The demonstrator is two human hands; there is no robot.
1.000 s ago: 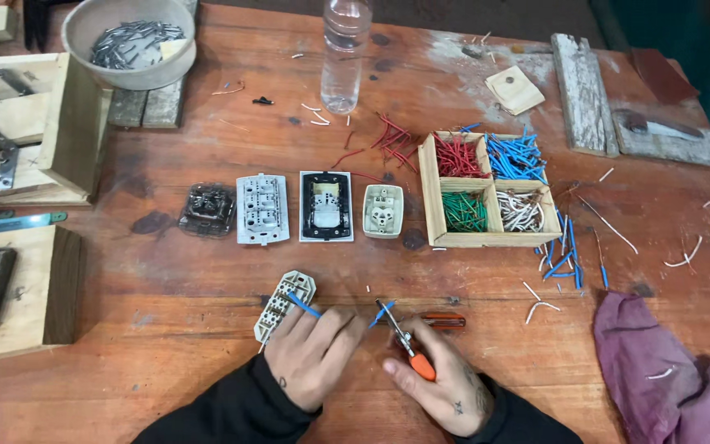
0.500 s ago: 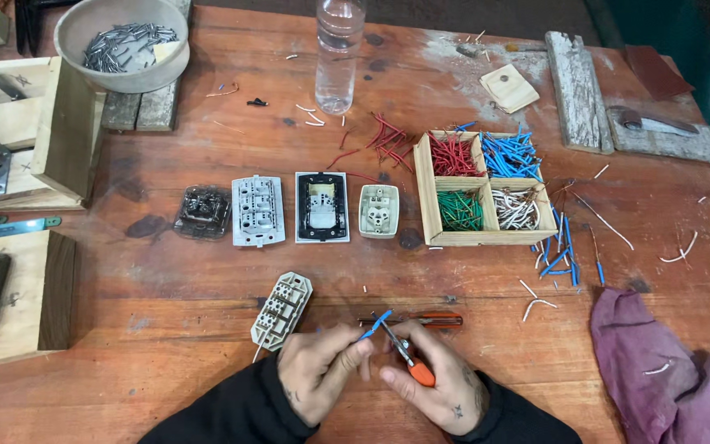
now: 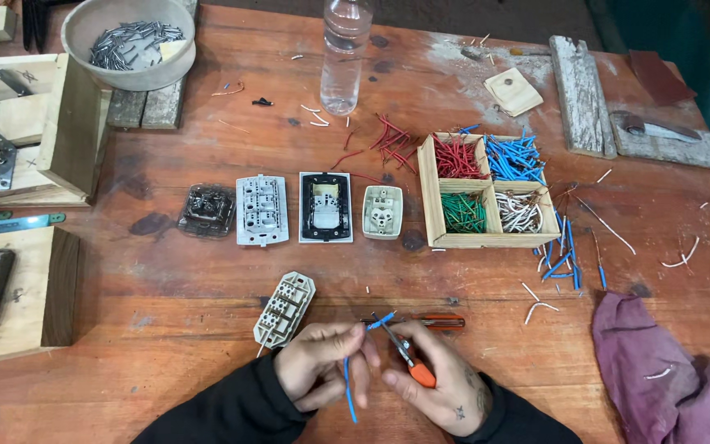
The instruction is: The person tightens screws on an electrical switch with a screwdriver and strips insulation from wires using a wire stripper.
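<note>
From my remote seat I see both hands low at the near edge of the wooden workbench point(image 3: 207, 271). My left hand point(image 3: 322, 362) is closed in a pinch around a short blue wire point(image 3: 348, 386), which runs steeply: its lower end hangs toward me below the fingers, while its upper end tilts up and to the right, poking out just past the fingertips. My right hand point(image 3: 441, 382) is clenched around the orange handles of small pliers point(image 3: 408, 362), whose dark nose points up and left, meeting the wire's upper tip between the two hands. So the wire's long axis lies nearly toward-and-away from me, leaning right at the top, and the tool comes at it from the right; the right hand is the nearer to that exposed tip. I cannot tell whether the nose actually bites the wire. Just left of the left hand lies a beige socket insert point(image 3: 284, 308), angled, apart from the fingers. A red-handled screwdriver point(image 3: 433, 321) lies crosswise just beyond the right hand. Farther back sits a four-compartment wooden tray point(image 3: 486, 240) of red, blue, green and white wire pieces.
</note>
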